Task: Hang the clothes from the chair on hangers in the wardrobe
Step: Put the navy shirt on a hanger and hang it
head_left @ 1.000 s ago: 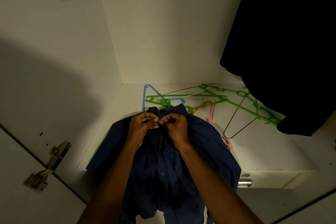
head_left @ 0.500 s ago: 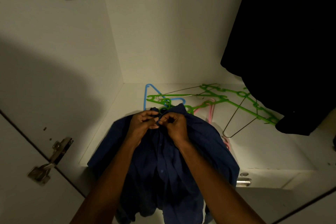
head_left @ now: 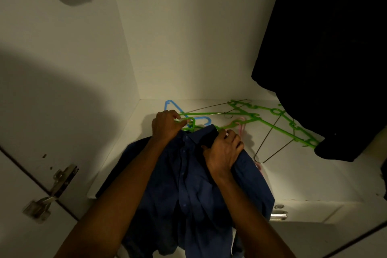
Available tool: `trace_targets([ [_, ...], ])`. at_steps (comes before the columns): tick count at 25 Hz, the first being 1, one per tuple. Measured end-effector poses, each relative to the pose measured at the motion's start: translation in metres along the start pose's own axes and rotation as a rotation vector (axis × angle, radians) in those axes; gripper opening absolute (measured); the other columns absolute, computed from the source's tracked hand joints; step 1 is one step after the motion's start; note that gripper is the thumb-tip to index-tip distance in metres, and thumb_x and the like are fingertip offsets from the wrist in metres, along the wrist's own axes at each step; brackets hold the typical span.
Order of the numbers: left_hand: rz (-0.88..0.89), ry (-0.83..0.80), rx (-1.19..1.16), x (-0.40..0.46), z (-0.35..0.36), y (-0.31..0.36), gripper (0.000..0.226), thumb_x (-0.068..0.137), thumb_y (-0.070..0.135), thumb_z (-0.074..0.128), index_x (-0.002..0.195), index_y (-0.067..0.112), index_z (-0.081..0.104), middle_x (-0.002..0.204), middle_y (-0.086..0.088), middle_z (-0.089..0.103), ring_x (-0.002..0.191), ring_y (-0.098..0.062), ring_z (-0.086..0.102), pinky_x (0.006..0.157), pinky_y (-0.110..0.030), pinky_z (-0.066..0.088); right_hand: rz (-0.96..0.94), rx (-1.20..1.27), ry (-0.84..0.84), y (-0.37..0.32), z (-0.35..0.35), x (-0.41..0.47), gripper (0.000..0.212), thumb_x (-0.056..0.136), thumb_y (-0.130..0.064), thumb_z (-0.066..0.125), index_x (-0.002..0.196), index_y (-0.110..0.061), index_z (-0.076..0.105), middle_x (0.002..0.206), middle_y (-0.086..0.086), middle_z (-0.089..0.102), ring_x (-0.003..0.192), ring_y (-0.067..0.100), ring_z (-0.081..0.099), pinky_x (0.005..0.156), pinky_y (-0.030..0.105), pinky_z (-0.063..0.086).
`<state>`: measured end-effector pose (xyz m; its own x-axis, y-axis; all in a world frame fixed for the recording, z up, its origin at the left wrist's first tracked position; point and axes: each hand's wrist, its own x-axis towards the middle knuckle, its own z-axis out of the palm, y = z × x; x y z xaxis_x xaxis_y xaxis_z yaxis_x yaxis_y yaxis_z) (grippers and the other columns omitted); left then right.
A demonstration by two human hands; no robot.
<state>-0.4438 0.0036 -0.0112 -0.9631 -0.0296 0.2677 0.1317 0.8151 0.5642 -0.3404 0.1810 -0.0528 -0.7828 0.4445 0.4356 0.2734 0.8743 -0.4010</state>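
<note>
— Shirt [head_left: 188, 176] position: where is it seen?

— It is draped over the front edge of the wardrobe floor [head_left: 314, 180], collar end toward the back wall, tail hung down in front. The collar area lies between the two sets of fingers.

— How is the left hand [head_left: 166, 124] placed?

— Its fingers [head_left: 178, 120] are curled round the hook of a green hanger [head_left: 189, 121], just above the collar. The rest of that hanger is hidden under the cloth.

— And the right hand [head_left: 225, 151]?

— Its fingers [head_left: 232, 135] are closed on the shirt's shoulder, cloth bunched in the grip.

— What is seen beyond the fingers?

— A heap of loose hangers [head_left: 272, 119], green, blue, pink and wire, is spread on the floor. To the right of the right fingers a dark garment [head_left: 326, 58] is hung. A hinge [head_left: 52, 190] is fixed to the door, well left of the left fingers.
</note>
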Motion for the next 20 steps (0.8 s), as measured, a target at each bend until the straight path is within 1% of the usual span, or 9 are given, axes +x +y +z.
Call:
trace_targets([
  [1,-0.02,-0.107,0.043,0.007,0.001,0.004,0.055,0.06,0.073,0.075,0.093,0.029,0.075,0.1,0.003,0.074,0.094,-0.02,0.068,0.081,-0.038,0.058,0.02,-0.011,-0.035,0.0,0.0,0.001,0.069,0.059,-0.049,0.088,0.11,-0.007,0.066,0.113,0.016,0.064,0.108,0.037,0.053,0.093,0.048,0.033],
  [4,0.074,-0.338,0.229,0.018,0.003,0.01,0.032,0.064,0.048,0.087,0.088,0.031,0.075,0.099,0.009,0.072,0.093,-0.016,0.069,0.082,-0.034,0.058,0.046,0.033,-0.079,0.001,0.003,0.005,0.047,0.072,-0.038,0.081,0.105,-0.008,0.066,0.105,0.014,0.066,0.105,0.035,0.054,0.093,0.047,0.032],
  [6,0.089,-0.392,0.279,0.022,0.001,0.009,0.021,0.066,0.041,0.084,0.081,0.029,0.075,0.089,0.011,0.072,0.086,-0.014,0.068,0.079,-0.034,0.059,0.028,0.046,-0.072,0.003,0.005,0.006,0.035,0.074,-0.029,0.078,0.098,-0.007,0.066,0.101,0.015,0.066,0.101,0.036,0.054,0.091,0.047,0.034],
  [9,0.059,-0.418,0.278,0.025,-0.006,0.001,0.009,0.071,0.03,0.075,0.078,0.024,0.076,0.083,0.008,0.073,0.085,-0.015,0.069,0.079,-0.035,0.06,0.013,0.035,-0.099,0.005,0.005,0.006,0.027,0.075,-0.029,0.077,0.092,-0.011,0.068,0.1,0.015,0.065,0.101,0.035,0.054,0.09,0.047,0.035],
  [12,0.003,-0.495,0.117,0.022,-0.022,0.0,0.019,0.077,0.029,0.079,0.074,0.011,0.073,0.078,0.0,0.07,0.076,-0.011,0.063,0.068,-0.026,0.05,-0.007,0.113,-0.064,0.005,0.0,0.004,0.032,0.072,-0.03,0.082,0.095,-0.013,0.068,0.103,0.012,0.062,0.103,0.034,0.051,0.089,0.046,0.036],
  [14,0.015,-0.508,-0.052,0.016,-0.038,0.008,0.02,0.082,0.024,0.08,0.071,0.013,0.068,0.073,0.0,0.063,0.072,-0.01,0.056,0.061,-0.023,0.04,-0.014,0.196,0.001,0.003,-0.007,0.002,0.04,0.07,-0.03,0.085,0.103,-0.013,0.068,0.107,0.012,0.06,0.106,0.034,0.051,0.091,0.046,0.037],
  [17,0.052,-0.507,-0.374,0.004,-0.07,0.025,0.011,0.083,0.016,0.084,0.086,0.014,0.074,0.089,-0.002,0.075,0.087,-0.015,0.067,0.076,-0.021,0.049,-0.017,0.26,0.013,-0.002,-0.028,0.004,0.039,0.075,-0.03,0.082,0.105,-0.013,0.064,0.108,0.01,0.063,0.11,0.034,0.053,0.099,0.048,0.037],
  [19,0.16,-0.534,-0.477,-0.005,-0.095,0.037,0.019,0.083,0.015,0.084,0.099,0.01,0.075,0.098,-0.011,0.078,0.095,-0.02,0.072,0.09,-0.028,0.053,-0.026,0.314,-0.021,-0.003,-0.046,0.011,0.033,0.077,-0.029,0.079,0.1,-0.014,0.061,0.094,0.004,0.064,0.102,0.031,0.059,0.105,0.05,0.038],
  [20,0.209,-0.542,-0.495,-0.009,-0.106,0.044,0.022,0.084,0.014,0.084,0.103,0.009,0.075,0.1,-0.013,0.077,0.096,-0.02,0.072,0.093,-0.029,0.053,-0.028,0.366,-0.055,-0.004,-0.056,0.017,0.032,0.076,-0.03,0.079,0.098,-0.016,0.06,0.086,-0.001,0.063,0.094,0.029,0.063,0.103,0.048,0.042],
])
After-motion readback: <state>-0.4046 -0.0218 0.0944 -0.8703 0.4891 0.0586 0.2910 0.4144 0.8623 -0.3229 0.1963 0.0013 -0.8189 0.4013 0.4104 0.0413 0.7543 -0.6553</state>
